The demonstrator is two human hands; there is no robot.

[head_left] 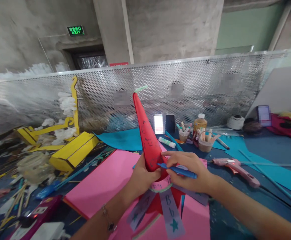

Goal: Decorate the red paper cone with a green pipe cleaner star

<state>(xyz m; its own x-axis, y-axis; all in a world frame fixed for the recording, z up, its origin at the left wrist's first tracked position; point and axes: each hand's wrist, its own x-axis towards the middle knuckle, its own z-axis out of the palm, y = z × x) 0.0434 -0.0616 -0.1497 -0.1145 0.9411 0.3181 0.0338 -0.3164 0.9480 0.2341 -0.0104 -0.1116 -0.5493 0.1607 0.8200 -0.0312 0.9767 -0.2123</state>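
A tall red paper cone (145, 133) with dark scribbles stands upright in the middle, a pale green strip at its tip. My left hand (142, 175) is closed round its lower left side. My right hand (187, 171) is closed on a blue marker (179, 170), whose tip touches the cone near its base. Purple paper strips (169, 210) with letters and teal stars fan out below the cone. All of this sits over pink sheets (103, 180).
A pink glue gun (236, 168) lies to the right. Cups of sticks and pens (205, 140), a glue bottle (199, 123), a glue stick (167, 142) and two phones stand behind. Yellow cardboard pieces (72, 151) and scraps clutter the left. A perforated metal screen (160, 90) closes the back.
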